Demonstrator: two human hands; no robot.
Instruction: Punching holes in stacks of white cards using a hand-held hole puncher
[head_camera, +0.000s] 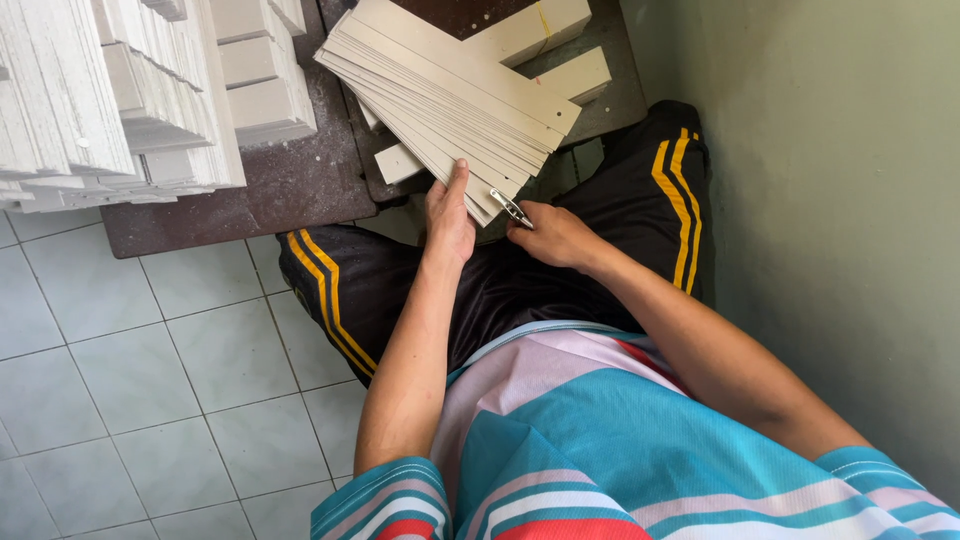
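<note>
I'm seeing the left hand (449, 215) gripping the fanned card strips (450, 95) at the counter's (300, 190) near edge, while the right hand (553, 235) is closing around a metal tool (511, 209) touching their ends.

**Where everything sits**

The person sits in the corner, the wall (850, 200) to their right and the floor tiles (150, 380) to their left. A low table (290, 190) stands just before their knees. A fanned stack of strips (450, 95) lies on the table's near edge, over the lap. The left hand (448, 215) is against the stack's near end; the right hand (555, 235), just right of it, holds pliers (511, 208) at the strips' ends. Piles of blocks (130, 90) sit on the table's left, more blocks (545, 45) behind the stack.
</note>
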